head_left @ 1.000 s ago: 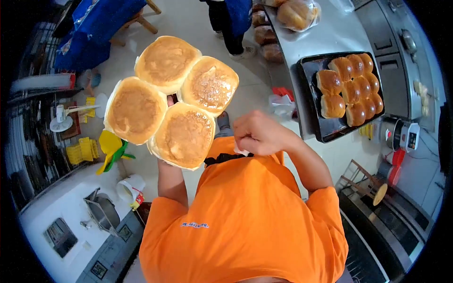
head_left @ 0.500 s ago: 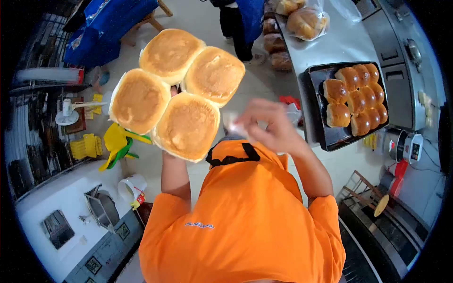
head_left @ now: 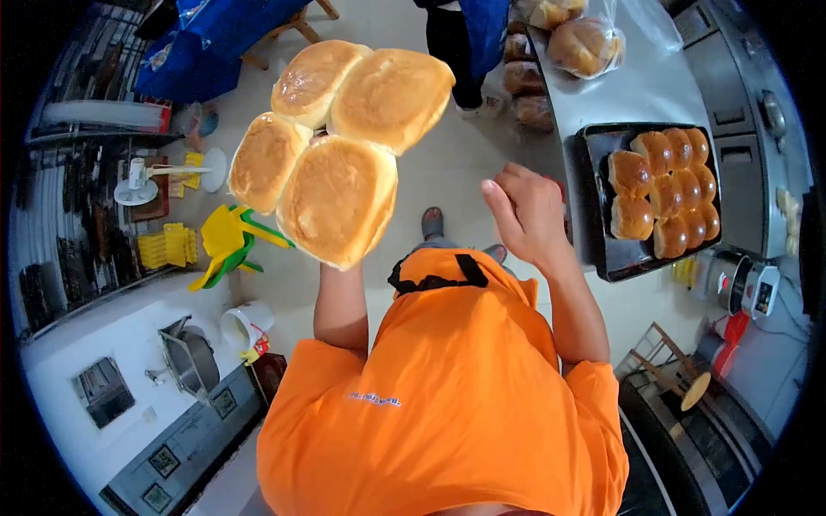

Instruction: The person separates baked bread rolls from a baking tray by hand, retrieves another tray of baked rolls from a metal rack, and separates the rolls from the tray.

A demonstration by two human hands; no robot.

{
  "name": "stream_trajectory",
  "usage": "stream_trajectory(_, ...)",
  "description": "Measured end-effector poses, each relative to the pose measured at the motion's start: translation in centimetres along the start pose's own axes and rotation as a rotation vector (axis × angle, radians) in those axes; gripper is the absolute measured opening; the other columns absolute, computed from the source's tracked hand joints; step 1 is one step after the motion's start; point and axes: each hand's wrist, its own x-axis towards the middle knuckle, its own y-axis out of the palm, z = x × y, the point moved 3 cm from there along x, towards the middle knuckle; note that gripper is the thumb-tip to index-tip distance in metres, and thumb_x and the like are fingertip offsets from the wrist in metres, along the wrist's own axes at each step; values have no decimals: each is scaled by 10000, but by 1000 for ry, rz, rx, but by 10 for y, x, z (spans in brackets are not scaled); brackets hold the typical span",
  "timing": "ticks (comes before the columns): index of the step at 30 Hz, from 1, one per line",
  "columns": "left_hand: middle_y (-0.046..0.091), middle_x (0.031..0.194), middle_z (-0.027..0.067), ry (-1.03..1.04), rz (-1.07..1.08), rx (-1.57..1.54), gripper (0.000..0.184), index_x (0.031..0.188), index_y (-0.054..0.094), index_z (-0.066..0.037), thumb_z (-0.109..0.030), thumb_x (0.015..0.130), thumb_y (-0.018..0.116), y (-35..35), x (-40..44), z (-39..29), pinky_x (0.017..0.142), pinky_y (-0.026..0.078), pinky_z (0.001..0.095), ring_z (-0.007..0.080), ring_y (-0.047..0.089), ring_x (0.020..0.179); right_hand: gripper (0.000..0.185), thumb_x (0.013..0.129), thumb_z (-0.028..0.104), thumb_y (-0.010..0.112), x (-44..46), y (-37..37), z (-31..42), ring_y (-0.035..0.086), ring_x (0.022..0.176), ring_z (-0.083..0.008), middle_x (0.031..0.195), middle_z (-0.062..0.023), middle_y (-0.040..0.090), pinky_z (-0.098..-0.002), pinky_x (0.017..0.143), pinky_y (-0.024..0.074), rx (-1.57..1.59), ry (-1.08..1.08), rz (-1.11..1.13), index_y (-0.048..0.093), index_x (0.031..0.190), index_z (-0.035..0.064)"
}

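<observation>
Several joined flat-faced golden buns (head_left: pixel 340 193) are held up at the upper left, their brown faces toward me and tilted. My left hand (head_left: pixel 320 135) holds them from behind; only a bit of it shows through the gap between the buns, with the forearm below. My right hand (head_left: pixel 529 211) is raised right of the middle, apart from the buns. Its thumb stands away from loosely curled fingers, and nothing shows in it. Farther right, a black tray (head_left: pixel 615 262) holds several glossy brown buns (head_left: pixel 667 185).
The tray rests on a metal table (head_left: pixel 637 99) with bagged bread (head_left: pixel 587 47) at its far end. A person in a blue apron (head_left: pixel 484 34) stands beyond. A blue-covered table (head_left: pixel 194 64), yellow and green stools (head_left: pixel 225 241) and a white bucket (head_left: pixel 247 325) are left.
The joined buns have tilted and shifted up and right in view. My right hand has moved right, away from them; the small white thing seen at its fingers no longer shows.
</observation>
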Motion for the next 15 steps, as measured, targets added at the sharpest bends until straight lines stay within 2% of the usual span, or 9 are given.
stream_trajectory(2,260,1688,132,-34,-67,131,718,1616,317,-153,-450,1029,605,6,19,3,1218,254,683,394,272,1526,126,870,121,610,4,7,4,617,713,-402,773,-167,594,-498,634,483,-13,138,7,631,791,24)
stream_trajectory(4,232,1697,151,-72,-114,201,730,1622,309,-159,-449,1026,613,10,35,8,1221,219,706,427,209,1549,115,894,135,620,1,20,2,625,733,-399,794,-156,605,-496,647,496,43,118,-49,639,835,39)
stream_trajectory(6,217,1701,161,-117,-143,227,736,1625,305,-162,-448,1024,617,9,46,13,1223,201,718,444,178,1560,78,873,91,627,-2,32,4,620,738,-401,793,-153,594,-463,662,502,183,-3,47,648,876,16)
stream_trajectory(8,75,1727,168,1,-178,174,755,1640,266,-163,-426,1024,616,2,47,12,1221,93,755,481,25,1573,57,862,80,629,-5,37,9,639,742,-387,803,-141,618,-456,660,518,150,4,66,640,858,24)
stream_trajectory(10,107,1723,168,-49,-167,214,752,1639,270,-157,-424,1027,614,5,49,15,1227,97,747,470,56,1573,76,854,95,658,-8,42,8,636,710,-383,788,-134,622,-456,627,510,55,3,24,633,816,34)
stream_trajectory(13,109,1724,167,-19,-235,142,756,1642,268,-160,-425,1025,615,7,44,24,1227,84,749,466,61,1573,146,883,132,682,-15,48,0,631,687,-377,764,-129,615,-459,602,502,95,-18,-24,628,784,39)
stream_trajectory(15,148,1713,200,-61,-217,108,797,1644,264,-172,-511,1009,606,1,38,23,1243,89,706,468,83,1575,188,902,157,687,-19,50,-4,627,686,-384,767,-132,618,-459,599,499,94,40,-37,623,774,36)
